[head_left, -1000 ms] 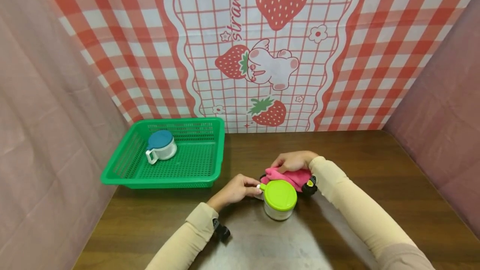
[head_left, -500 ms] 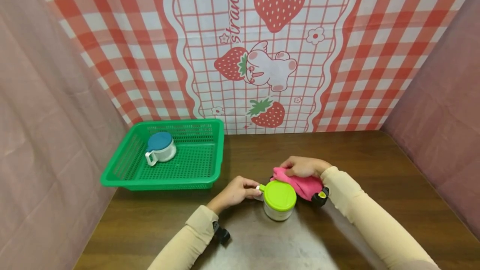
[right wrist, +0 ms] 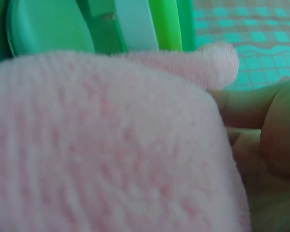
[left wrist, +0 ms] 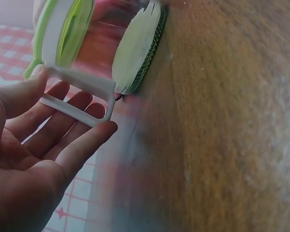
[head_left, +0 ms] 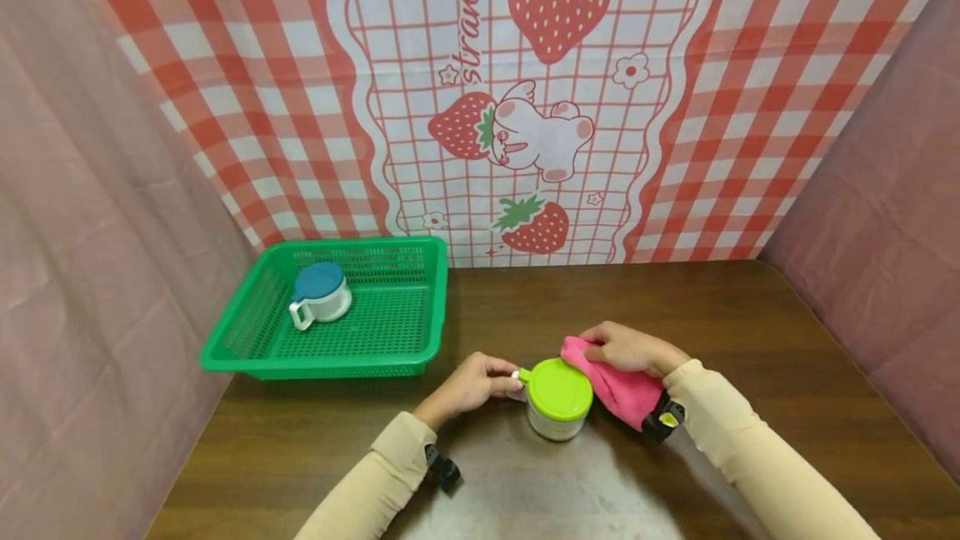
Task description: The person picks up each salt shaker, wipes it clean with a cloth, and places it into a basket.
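Observation:
A clear jar with a lime-green lid [head_left: 559, 390] and a white side handle [left wrist: 84, 79] stands upright on the table. My left hand [head_left: 467, 386] pinches that handle from the left, thumb on top and fingers beneath in the left wrist view. Bunched in my right hand [head_left: 630, 348] is a pink cloth [head_left: 618, 394], which touches the lid's far right edge and hangs along the jar's right side. In the right wrist view the cloth [right wrist: 106, 145] fills most of the picture and hides the fingertips; part of the jar shows above it.
To the left on the wooden table [head_left: 720, 315] stands a green plastic basket [head_left: 337, 371]. Inside it sits a similar jar with a blue lid [head_left: 320, 280] and white handle. A strawberry-print checked cloth [head_left: 547, 223] hangs behind the table, with pink curtains at both sides.
My right hand has drawn the pink cloth from behind the jar round to its right side, moving right and nearer to me. The left hand and jar have stayed almost still.

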`<state>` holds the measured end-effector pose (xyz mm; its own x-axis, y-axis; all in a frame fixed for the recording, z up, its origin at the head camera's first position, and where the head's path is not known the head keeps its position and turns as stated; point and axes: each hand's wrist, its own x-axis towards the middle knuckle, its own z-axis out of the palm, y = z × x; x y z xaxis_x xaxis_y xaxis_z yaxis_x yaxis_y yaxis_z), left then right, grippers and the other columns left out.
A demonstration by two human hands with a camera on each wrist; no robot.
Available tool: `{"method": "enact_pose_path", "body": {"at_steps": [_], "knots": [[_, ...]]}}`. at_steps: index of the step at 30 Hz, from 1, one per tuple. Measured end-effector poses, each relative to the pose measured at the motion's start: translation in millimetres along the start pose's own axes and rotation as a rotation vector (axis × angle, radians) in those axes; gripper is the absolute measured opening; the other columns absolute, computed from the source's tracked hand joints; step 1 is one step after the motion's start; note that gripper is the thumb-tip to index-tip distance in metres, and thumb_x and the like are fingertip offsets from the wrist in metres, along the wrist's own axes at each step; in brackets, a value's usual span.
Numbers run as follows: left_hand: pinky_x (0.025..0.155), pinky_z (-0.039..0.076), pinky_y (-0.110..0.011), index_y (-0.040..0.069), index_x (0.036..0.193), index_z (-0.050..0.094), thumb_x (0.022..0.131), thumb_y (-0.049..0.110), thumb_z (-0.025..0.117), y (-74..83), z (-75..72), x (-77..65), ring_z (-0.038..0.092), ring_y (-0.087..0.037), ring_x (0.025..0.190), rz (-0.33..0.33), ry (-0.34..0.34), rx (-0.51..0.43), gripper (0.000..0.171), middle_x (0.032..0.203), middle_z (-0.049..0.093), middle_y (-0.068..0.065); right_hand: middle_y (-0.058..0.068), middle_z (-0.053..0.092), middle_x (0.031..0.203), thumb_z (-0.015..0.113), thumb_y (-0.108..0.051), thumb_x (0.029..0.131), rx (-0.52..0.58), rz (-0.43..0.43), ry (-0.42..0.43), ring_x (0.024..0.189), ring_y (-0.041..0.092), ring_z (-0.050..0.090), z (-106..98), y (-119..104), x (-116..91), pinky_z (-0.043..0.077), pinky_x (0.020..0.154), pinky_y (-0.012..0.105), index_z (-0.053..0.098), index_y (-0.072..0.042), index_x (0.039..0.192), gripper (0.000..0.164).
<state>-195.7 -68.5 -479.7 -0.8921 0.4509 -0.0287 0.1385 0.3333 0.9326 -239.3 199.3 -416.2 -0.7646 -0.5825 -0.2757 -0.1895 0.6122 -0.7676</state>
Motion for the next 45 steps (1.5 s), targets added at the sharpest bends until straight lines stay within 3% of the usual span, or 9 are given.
{"method": "enact_pose_path", "body": {"at_steps": [11,21,26,31,39,45], "knots": [[0.069,0.058,-0.029,-0.006,0.106,0.071,0.088,0.009,0.071,-3.6,0.9,1.1,0.063,-0.010,0.075,-0.012,0.019,-0.031,0.024,0.101,0.071,-0.023,0.003,0.060,0.081,0.054,-0.010,0.095,0.075,0.045,0.189,0.069,0.011,0.051,20,5,-24,0.043,0.058,0.020,0.065,0.006,0.110,0.024],[0.066,0.057,-0.027,-0.006,0.104,0.072,0.087,0.010,0.072,-2.9,2.7,-1.4,0.063,-0.011,0.070,-0.002,0.037,0.002,0.024,0.097,0.072,-0.022,0.000,0.057,0.075,0.053,-0.012,0.097,0.170,0.084,0.280,0.060,0.006,0.048,37,10,-41,0.041,0.054,0.020,0.064,0.009,0.108,0.026],[0.067,0.058,-0.032,-0.007,0.104,0.072,0.086,0.010,0.072,-2.0,3.3,-2.1,0.063,-0.012,0.070,-0.007,0.040,-0.010,0.024,0.096,0.072,-0.022,0.002,0.060,0.079,0.052,-0.012,0.098,0.187,0.107,0.337,0.061,0.006,0.049,48,13,-48,0.042,0.055,0.021,0.063,0.010,0.116,0.030],[0.068,0.058,-0.037,-0.006,0.104,0.072,0.086,0.010,0.072,-1.1,2.6,-1.3,0.067,-0.023,0.073,-0.008,0.049,-0.008,0.024,0.096,0.072,-0.022,0.001,0.056,0.074,0.053,-0.010,0.097,0.201,0.138,0.403,0.060,0.006,0.047,58,16,-53,0.041,0.055,0.021,0.065,0.007,0.112,0.025],[0.068,0.058,-0.032,-0.007,0.104,0.072,0.086,0.009,0.072,-2.1,3.4,-2.6,0.066,-0.017,0.072,-0.028,0.051,-0.036,0.025,0.097,0.072,-0.022,0.002,0.053,0.071,0.057,-0.010,0.096,0.191,0.077,0.459,0.059,0.004,0.045,67,17,-64,0.040,0.054,0.021,0.066,0.005,0.106,0.020],[0.066,0.058,-0.032,-0.008,0.104,0.071,0.086,0.009,0.072,-2.7,2.1,-0.5,0.066,-0.020,0.070,-0.032,0.065,-0.036,0.024,0.094,0.072,-0.022,0.007,0.062,0.078,0.061,-0.009,0.094,0.136,0.063,0.515,0.059,0.003,0.047,66,13,-67,0.042,0.054,0.021,0.066,0.009,0.112,0.025]]}}
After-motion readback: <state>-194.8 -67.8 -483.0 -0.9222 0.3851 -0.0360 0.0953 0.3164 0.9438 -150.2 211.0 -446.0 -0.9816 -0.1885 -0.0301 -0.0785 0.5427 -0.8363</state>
